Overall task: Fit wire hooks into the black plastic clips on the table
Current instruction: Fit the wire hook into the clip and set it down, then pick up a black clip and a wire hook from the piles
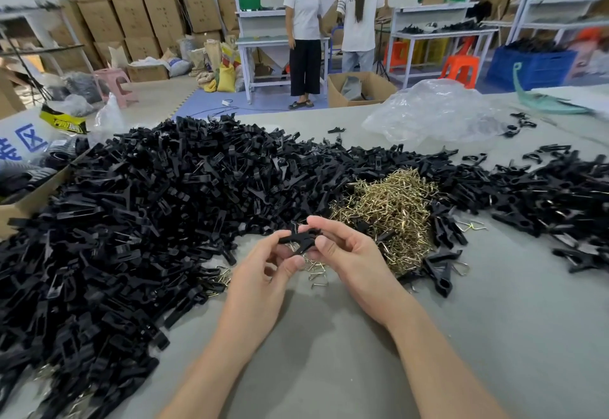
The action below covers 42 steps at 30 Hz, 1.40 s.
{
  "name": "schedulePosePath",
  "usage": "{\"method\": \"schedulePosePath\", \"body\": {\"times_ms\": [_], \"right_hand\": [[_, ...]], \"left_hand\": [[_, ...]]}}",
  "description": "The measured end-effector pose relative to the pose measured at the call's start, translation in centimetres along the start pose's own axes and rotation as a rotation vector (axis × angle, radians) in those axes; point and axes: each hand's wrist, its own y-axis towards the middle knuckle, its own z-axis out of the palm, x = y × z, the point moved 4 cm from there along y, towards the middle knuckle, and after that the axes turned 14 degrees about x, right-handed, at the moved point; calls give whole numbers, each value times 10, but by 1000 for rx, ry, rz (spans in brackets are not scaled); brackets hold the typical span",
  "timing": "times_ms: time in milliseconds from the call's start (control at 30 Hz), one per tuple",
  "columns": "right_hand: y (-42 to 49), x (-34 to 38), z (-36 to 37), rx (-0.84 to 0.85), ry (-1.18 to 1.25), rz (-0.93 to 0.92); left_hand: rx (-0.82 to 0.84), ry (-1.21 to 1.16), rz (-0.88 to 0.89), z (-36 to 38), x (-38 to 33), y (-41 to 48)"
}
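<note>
Two hands, left hand (263, 273) and right hand (346, 254), pinch one black clip (298, 240)

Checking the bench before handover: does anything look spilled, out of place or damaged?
Nothing looks damaged. A few wire hooks lie apart from the brass-coloured hook pile, and stray black clips sit scattered beyond the main clip heap, near the crumpled plastic bag.

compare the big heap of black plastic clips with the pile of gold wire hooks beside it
The heap of black plastic clips spreads far wider than the pile of gold wire hooks. The clips are matt black moulded pieces; the hooks are shiny bent wire. Both lie loose on the grey table.
</note>
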Motion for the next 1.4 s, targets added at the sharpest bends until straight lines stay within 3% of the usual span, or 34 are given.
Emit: {"method": "schedulePosePath", "body": {"times_ms": [267,433,467,567,633,733,833,933,1000,1100,1233,1400], "right_hand": [[-51,37,-36,-335,120,-101],[-109,129,-125,-702,325,-402],[-120,149,-144,-764,266,-415],[-142,185,-182,-894,-76,-183],[-146,183,-191,-867,-82,-106],[-139,157,-179,-775,265,-217],[-119,124,-147,-666,307,-190],[-91,96,-99,-505,135,-89],[-68,82,-61,-396,-55,-24],[-34,55,-10,-257,-375,51],[-5,15,37,-138,-726,82],[11,-13,45,-150,-978,58]], "left_hand": [[208,-86,97,59,-44,21],[306,-60,149,112,-83,34],[313,-55,140,118,-86,34],[309,-57,116,131,-87,30],[278,-47,104,131,-84,25],[208,-11,79,120,-71,21],[125,210,65,89,-46,15],[-3,643,-28,46,-18,-1],[-81,798,-159,14,0,-12],[-125,916,-335,-28,23,-24],[-109,950,-422,-59,38,-25],[-139,1047,-339,-71,40,-7]]}}
